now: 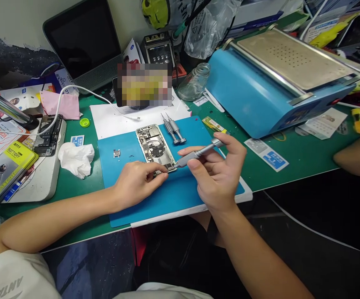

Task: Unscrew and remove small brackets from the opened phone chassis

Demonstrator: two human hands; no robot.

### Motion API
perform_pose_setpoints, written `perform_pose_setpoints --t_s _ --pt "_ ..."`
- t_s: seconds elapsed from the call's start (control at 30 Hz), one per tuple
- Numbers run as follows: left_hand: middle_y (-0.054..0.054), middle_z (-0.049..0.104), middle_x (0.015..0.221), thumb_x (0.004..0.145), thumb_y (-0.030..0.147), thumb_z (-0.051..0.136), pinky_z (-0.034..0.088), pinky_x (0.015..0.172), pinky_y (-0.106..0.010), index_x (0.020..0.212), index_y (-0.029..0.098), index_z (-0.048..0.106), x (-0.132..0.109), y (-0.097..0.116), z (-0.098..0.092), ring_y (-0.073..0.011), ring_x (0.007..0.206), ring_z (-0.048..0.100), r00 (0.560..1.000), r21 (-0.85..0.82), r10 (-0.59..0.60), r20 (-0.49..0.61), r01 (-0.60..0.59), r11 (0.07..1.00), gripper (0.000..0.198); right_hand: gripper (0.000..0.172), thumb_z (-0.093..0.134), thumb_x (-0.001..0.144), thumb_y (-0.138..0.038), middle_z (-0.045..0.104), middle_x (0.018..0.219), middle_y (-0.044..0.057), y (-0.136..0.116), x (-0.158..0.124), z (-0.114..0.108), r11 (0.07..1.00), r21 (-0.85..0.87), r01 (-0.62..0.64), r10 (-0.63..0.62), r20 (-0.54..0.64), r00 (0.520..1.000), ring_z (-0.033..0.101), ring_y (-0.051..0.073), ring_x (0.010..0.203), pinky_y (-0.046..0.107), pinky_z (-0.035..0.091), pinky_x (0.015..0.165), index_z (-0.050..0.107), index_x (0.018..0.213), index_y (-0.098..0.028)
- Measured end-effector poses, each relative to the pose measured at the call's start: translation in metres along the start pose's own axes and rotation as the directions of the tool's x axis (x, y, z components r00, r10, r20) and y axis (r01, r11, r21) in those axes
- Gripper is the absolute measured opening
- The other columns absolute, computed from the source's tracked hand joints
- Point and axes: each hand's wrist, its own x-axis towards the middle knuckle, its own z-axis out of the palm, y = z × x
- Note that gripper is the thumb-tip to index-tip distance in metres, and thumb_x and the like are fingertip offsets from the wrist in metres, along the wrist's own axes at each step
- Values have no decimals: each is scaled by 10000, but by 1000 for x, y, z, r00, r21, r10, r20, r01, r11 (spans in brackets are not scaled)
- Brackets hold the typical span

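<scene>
An opened phone [156,145] lies on a blue mat [133,207], its inner parts showing. My left hand [139,182] is closed at the phone's lower edge, thumb and index finger pinching its near corner; the fingers hide part of that edge. In my right hand [220,174] is a slim grey screwdriver [195,155], slanted, its tip down at the phone's lower right corner. Just beyond the phone lie two more grey screwdrivers [173,128]. Left of the phone are a small metal part [117,153] and some tiny dark bits [131,156].
A blue machine with a metal plate [292,58] stands at the right. Behind the mat are a phone with a blurred screen [144,85], a glass jar [194,81] and a white cable [58,99]. Crumpled tissue [77,160] lies left. Another person's arm [359,153] shows right.
</scene>
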Motion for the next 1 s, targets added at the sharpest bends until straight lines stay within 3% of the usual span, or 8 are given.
perform_pose_setpoints --t_s 0.13,0.63,1.0 --pt "58 570 548 961 316 673 359 565 -219 1015 212 796 0 0 0 -86 502 497 1000 8 -9 -3 9 1000 169 519 728 914 -291 750 960 11 0 0 0 1000 -27 -12 11 -44 999 683 157 675 273 531 509 472 1362 -340" --pt "45 630 586 982 305 638 377 585 -223 954 212 793 0 1 -1 -96 536 539 1000 16 -2 11 2 1000 184 528 740 897 -276 744 953 13 -1 -1 0 999 -42 -18 16 -55 998 724 173 742 272 558 518 487 1354 -345" --pt "59 578 548 967 330 661 378 578 -226 989 217 791 0 1 0 -89 504 513 1000 32 -5 -2 5 999 174 552 738 891 -223 755 990 11 -1 -2 -2 999 -37 -26 24 -61 998 739 196 825 272 515 482 498 1368 -361"
